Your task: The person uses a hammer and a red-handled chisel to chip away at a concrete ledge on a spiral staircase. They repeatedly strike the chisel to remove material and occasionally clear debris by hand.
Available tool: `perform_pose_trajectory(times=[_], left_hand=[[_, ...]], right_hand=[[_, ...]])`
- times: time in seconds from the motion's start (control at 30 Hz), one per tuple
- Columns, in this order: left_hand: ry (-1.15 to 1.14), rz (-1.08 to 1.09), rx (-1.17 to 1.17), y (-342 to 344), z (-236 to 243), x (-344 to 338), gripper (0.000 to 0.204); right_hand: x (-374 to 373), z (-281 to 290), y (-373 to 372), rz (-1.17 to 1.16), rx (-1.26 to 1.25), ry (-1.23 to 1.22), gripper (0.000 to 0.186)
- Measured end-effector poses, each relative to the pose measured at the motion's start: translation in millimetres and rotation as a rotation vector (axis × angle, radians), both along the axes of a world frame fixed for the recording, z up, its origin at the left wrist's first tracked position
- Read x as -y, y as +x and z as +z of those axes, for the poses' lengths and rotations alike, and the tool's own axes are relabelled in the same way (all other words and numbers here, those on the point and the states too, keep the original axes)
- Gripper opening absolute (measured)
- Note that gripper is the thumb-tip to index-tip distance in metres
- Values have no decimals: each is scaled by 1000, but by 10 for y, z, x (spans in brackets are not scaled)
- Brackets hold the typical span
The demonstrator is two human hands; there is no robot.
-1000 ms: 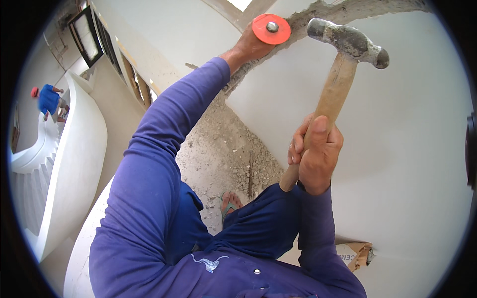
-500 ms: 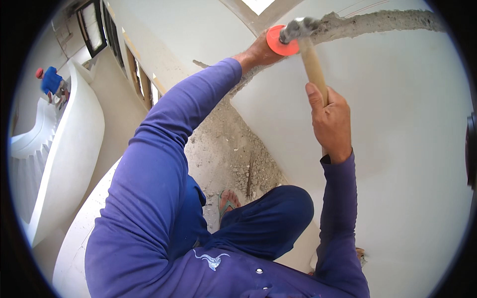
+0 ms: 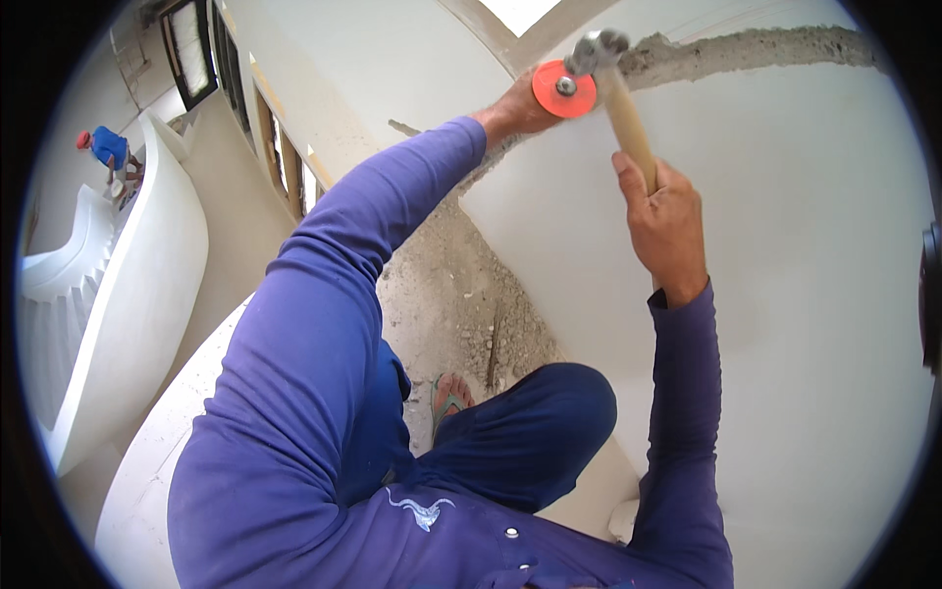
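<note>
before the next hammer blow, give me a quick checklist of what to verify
1. Right hand closed round the hammer handle: ok.
2. Left hand holding the chisel by its orange guard: ok.
3. Hammer head on the chisel's end: ok, they look in contact.
4. Left fingers behind the guard, off the strike point: ok.
5. Chisel tip set in the wall groove: cannot tell, hidden.
6. Foot away from falling rubble: not ok, it is in a sandal among the debris.

No packages, labels, signs or screens visible.

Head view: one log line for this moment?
left hand: holds orange-guard chisel at wall groove | right hand: grips hammer, head on chisel
</note>
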State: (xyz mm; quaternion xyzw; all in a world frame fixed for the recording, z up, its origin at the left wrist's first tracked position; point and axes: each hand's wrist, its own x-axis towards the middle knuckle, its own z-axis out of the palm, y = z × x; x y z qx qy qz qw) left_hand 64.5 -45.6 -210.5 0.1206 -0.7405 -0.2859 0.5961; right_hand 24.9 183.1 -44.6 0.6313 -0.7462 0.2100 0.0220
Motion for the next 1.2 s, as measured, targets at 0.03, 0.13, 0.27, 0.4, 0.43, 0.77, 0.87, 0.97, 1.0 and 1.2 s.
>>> perform_pose_trajectory(times=[0.03,0.13,0.27,0.4,0.43,0.77,0.87,0.97,1.0,1.2], left_hand=[[23,-36,-12,17,9,0,28],[133,-179,-16,136,14,103,29],[91,-176,-11,64,170,100,27],[145,-203,-65,69,249,79,21],[136,-197,-96,77,246,73,20],[79,35,-308,-142,101,42,9],[109,56,-339,-181,125,-10,11],[140,-14,-314,-191,177,-25,12],[118,-71,-266,-141,195,37,12],[-5,-255,122,147,378,356,17]], right_hand=[[-74,123,154,36,-19,-102,44],[-382,356,594,155,429,-414,44],[-283,96,463,364,569,-782,34],[59,-245,-284,-15,-43,11,39],[31,-185,-241,-18,-37,4,42],[-580,-430,86,21,820,-208,39],[-641,-471,57,26,844,-209,41],[-664,-509,-6,40,870,-214,42],[-673,-523,-31,47,880,-217,43],[-634,-553,-69,74,896,-233,44]])
